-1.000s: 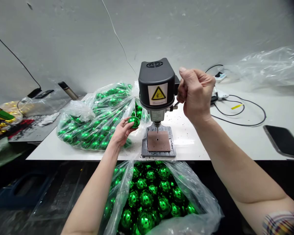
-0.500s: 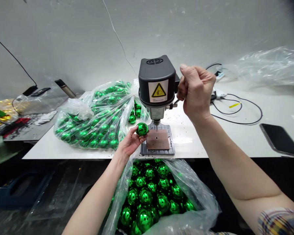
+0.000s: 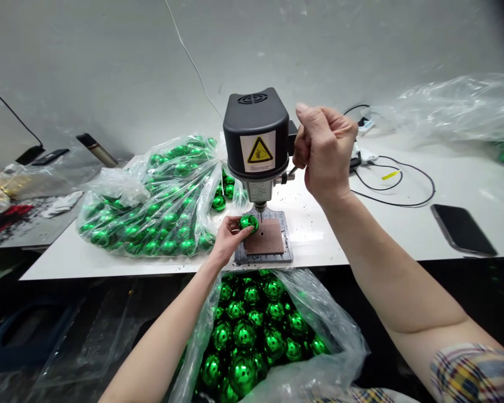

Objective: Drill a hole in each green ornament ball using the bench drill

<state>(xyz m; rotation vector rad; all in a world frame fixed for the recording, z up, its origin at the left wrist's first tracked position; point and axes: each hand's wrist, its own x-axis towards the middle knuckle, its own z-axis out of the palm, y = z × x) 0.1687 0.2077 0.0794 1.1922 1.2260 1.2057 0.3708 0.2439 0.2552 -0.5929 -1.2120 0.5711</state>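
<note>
Between the fingers of my left hand (image 3: 229,238) is a shiny green ball (image 3: 249,224), held over the left side of a brown pad (image 3: 269,239) on the drill press base (image 3: 282,258). A small dark hole shows in the pad. Above it stands a black bench drill press (image 3: 256,129) with a yellow warning label; its thin bit (image 3: 261,217) points down just right of the ball, apart from it. My right hand (image 3: 327,148) is closed around the press's feed lever (image 3: 293,169), most of which the fingers hide.
A clear bag (image 3: 121,190) of green balls lies left of the press. Another open bag (image 3: 336,336) of green balls sits below the table's front edge. A phone (image 3: 463,229), a black cable (image 3: 432,190) and plastic sheeting (image 3: 457,106) are at the right.
My left hand has brought the green ball rightward over the pad, closer to the bit, and turned it. My right hand stays on the lever. The whole view has shifted slightly.
</note>
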